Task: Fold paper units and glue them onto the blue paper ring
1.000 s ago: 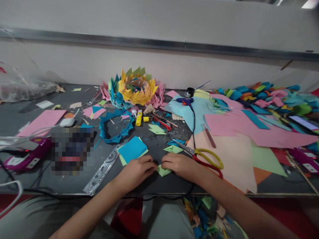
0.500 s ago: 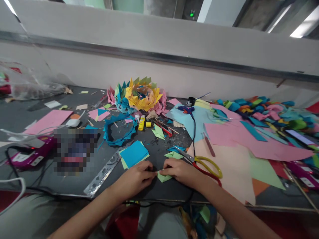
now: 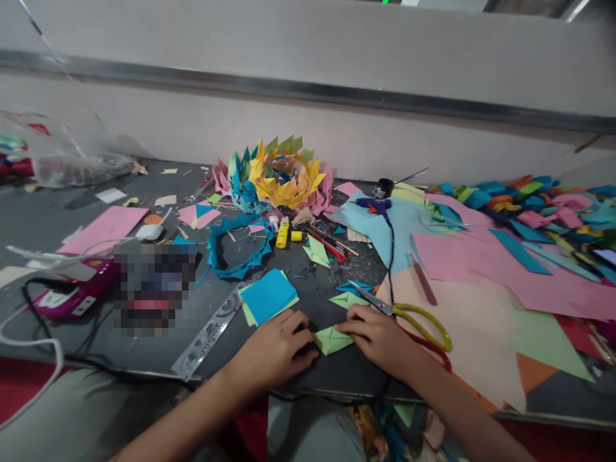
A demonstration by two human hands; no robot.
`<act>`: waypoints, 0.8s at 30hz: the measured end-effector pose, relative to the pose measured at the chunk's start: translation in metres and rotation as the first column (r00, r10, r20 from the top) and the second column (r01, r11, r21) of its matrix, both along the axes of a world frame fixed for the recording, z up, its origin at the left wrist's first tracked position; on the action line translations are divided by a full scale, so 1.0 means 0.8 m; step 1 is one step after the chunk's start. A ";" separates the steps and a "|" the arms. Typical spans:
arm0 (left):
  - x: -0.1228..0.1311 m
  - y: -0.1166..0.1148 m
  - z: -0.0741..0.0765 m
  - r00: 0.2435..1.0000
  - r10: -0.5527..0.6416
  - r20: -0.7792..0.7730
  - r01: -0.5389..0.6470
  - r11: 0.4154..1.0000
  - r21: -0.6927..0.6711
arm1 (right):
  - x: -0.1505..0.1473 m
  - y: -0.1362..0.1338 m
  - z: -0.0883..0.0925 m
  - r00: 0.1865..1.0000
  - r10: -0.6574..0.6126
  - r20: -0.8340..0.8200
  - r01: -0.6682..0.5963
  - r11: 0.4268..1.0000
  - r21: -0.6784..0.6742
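Observation:
A light green folded paper piece [image 3: 333, 341] lies on the dark table between my hands, its creases showing. My left hand [image 3: 283, 343] grips its left corner with curled fingers. At its right corner, the fingertips of my right hand [image 3: 380, 337] pinch the paper. Just beyond are another green folded piece [image 3: 347, 299] and a blue folded piece [image 3: 355, 287]. Scissors [image 3: 418, 321] with yellow and red handles lie partly behind my right hand. A stack of blue squares [image 3: 269, 296] over green ones sits past my left hand.
A clear ruler [image 3: 206, 337] lies to the left, near a purple power strip [image 3: 79, 295]. Farther back are a blue paper ring [image 3: 239, 247], a multicoloured paper ring [image 3: 283, 176], a glue stick [image 3: 283, 232] and a corded glue gun [image 3: 374, 205]. Pink sheets [image 3: 462, 256] cover the right side.
My hands have moved apart slightly, so more of the green folded paper shows between them. The camera view has tilted down and shifted left, moving the scene rightward.

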State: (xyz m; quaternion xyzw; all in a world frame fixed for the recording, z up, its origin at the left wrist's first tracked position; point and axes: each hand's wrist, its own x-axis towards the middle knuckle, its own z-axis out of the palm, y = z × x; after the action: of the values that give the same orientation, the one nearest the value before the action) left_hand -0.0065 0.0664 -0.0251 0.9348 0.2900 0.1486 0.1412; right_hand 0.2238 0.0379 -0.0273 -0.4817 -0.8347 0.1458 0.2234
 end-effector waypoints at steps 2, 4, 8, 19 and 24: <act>0.006 0.001 0.001 0.999 -0.021 -0.042 0.023 0.999 0.047 | -0.005 -0.012 -0.003 0.991 -0.089 -0.100 0.103 0.984 0.145; 0.012 0.001 0.000 0.998 -0.030 -0.051 0.035 0.994 0.102 | -0.013 -0.026 -0.004 0.976 -0.131 -0.171 0.171 0.955 0.242; 0.021 0.002 -0.005 0.991 -0.130 -0.010 0.130 0.973 0.189 | -0.024 -0.042 -0.006 0.987 -0.029 -0.160 0.056 0.985 0.164; 0.022 -0.001 -0.009 0.990 -0.141 0.031 0.135 0.980 0.147 | -0.023 -0.015 -0.007 0.972 0.051 -0.229 -0.073 0.994 -0.086; 0.020 -0.003 -0.012 0.982 -0.185 -0.037 0.188 0.946 0.263 | -0.023 -0.011 -0.010 0.945 0.008 -0.327 -0.068 0.983 -0.172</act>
State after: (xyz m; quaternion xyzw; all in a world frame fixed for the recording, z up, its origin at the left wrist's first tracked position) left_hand 0.0092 0.0643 -0.0351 0.9694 0.1785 0.1666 0.0268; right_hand 0.2056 0.0288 -0.0349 -0.4532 -0.7789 0.3025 0.3105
